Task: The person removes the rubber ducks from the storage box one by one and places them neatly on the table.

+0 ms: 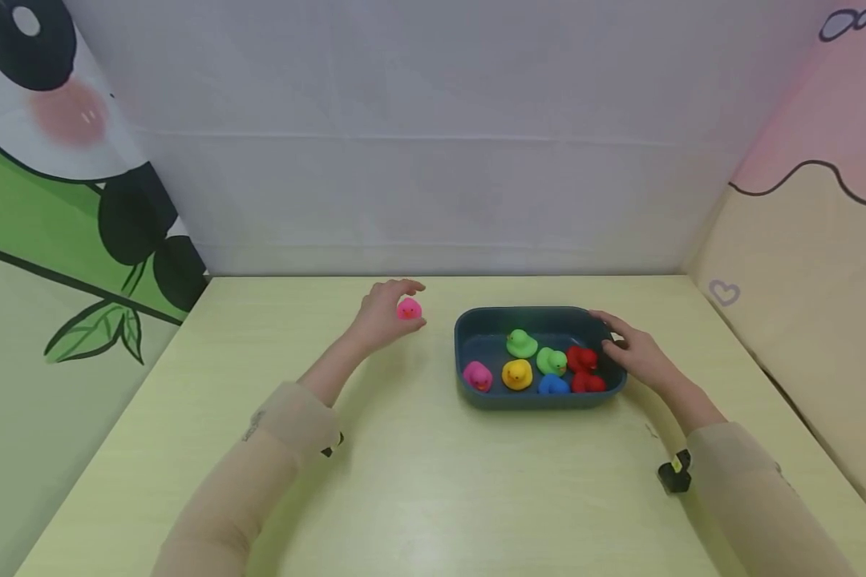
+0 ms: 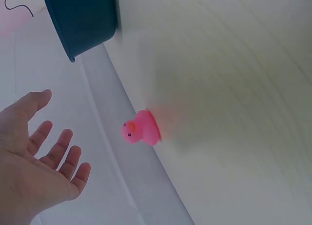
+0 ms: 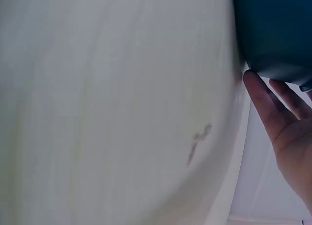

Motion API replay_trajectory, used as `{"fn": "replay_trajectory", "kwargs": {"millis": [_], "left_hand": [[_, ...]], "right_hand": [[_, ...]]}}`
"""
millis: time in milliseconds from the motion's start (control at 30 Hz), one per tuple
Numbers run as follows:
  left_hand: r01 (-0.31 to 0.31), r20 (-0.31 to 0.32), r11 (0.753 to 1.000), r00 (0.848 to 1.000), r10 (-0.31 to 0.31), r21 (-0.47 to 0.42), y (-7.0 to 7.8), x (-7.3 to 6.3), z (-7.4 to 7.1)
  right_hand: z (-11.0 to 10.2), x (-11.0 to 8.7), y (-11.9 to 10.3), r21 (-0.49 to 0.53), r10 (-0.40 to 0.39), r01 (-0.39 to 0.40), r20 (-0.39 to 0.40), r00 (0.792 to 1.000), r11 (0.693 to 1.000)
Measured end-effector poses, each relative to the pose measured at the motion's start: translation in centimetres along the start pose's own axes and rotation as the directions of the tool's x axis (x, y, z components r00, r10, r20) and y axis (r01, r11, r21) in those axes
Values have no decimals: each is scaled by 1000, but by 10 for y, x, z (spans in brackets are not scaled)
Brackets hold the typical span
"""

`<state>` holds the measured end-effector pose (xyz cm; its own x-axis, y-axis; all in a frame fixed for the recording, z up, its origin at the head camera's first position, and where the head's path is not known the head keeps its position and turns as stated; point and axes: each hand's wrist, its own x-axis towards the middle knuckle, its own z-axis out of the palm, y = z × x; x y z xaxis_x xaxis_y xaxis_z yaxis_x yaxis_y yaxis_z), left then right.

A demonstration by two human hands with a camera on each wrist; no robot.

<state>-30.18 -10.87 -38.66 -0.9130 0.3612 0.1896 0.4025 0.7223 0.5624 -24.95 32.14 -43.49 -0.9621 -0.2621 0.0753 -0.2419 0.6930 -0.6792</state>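
Observation:
Around a pink rubber duck (image 2: 141, 128), my left hand (image 1: 387, 315) has its fingers and thumb spread apart. In the left wrist view the duck sits on the table with a gap between it and the loosely bent fingers. My right hand (image 1: 642, 353) holds the right end of a dark blue bin (image 1: 527, 401), thumb at the rim and fingers against the outer wall (image 3: 278, 34). Inside the bin lie green ducks (image 1: 522, 344), a yellow duck (image 1: 517, 374), a magenta duck (image 1: 478, 376), a blue duck (image 1: 553, 385) and red ducks (image 1: 588, 382).
The light wooden table (image 1: 404, 497) extends below and around the bin. A pale curtain (image 1: 433, 192) hangs behind its back edge. Printed side panels stand at left (image 1: 14, 361) and right (image 1: 823, 320).

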Motion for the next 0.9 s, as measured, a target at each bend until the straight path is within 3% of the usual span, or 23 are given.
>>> {"fn": "replay_trajectory", "kwargs": {"millis": [300, 567, 900], "left_hand": [[-136, 29, 990, 990, 138, -39, 26, -8, 4], [-245, 111, 968, 962, 249, -52, 49, -14, 7], [-233, 321, 968, 913, 250, -93, 61, -14, 27]], "right_hand": [[-4, -1, 3, -20, -37, 38, 16, 999, 999], [-8, -2, 0, 94, -18, 8, 102, 995, 995], [-10, 4, 7, 208, -24, 2, 106, 994, 978]]}}
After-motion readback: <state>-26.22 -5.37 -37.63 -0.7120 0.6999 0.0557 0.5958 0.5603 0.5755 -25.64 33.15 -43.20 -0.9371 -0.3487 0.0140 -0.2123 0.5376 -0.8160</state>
